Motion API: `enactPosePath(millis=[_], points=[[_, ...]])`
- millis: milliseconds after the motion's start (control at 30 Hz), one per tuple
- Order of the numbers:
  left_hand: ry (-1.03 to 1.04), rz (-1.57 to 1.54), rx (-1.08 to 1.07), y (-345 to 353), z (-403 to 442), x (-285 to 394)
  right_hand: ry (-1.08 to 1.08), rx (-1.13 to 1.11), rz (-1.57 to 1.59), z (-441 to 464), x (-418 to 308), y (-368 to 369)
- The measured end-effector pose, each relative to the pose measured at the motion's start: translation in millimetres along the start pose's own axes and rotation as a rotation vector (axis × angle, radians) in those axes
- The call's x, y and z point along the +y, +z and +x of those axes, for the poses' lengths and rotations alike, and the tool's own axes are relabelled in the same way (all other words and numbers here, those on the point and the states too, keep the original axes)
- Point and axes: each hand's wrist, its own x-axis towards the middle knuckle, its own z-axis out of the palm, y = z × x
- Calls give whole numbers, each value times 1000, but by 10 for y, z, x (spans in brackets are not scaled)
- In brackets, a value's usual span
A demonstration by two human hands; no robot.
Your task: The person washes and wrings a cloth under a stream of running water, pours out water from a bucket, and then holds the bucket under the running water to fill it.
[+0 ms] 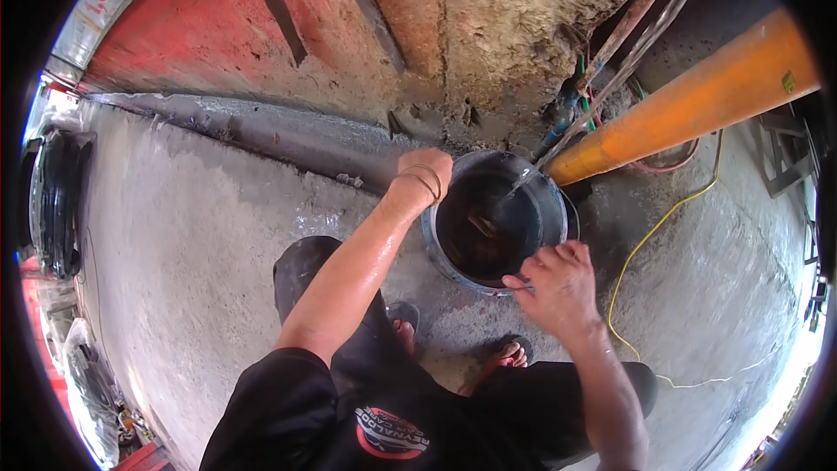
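A round dark bucket point(551, 201) stands on the concrete floor, with dark liquid and a brownish object point(482, 225) inside. A stream of water point(523, 176) falls into it from the upper right. My left hand point(427, 173) is at the bucket's left rim, its fingers closed and a band around the wrist; what it grips, if anything, is hidden. My right hand point(555, 288) is at the lower right rim, its fingers curled together near the thin bucket handle point(571, 214); what lies between them cannot be made out.
An orange pipe point(689, 105) slants down behind the bucket at the right. A yellow cord point(621, 283) runs along the floor. The red and bare wall point(366, 35) rises ahead. Dark stacked items point(61, 201) stand at the far left.
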Motion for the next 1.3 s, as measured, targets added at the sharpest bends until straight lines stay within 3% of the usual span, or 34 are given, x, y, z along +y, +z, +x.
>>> enactPosePath(millis=[100, 233, 533, 733, 1300], points=[[-1, -1, 12, 9, -23, -1, -72, -205, 116, 42, 227, -232], [-16, 23, -10, -36, -90, 23, -82, -299, 242, 75, 195, -285], [-8, 53, 10, -37, -167, 51, -63, -226, 328, 42, 144, -216], [13, 58, 0, -55, -174, 56, -14, -307, 237, -25, 120, -147], [16, 68, 20, -36, -145, 59, -50, -267, 204, -28, 102, -169]])
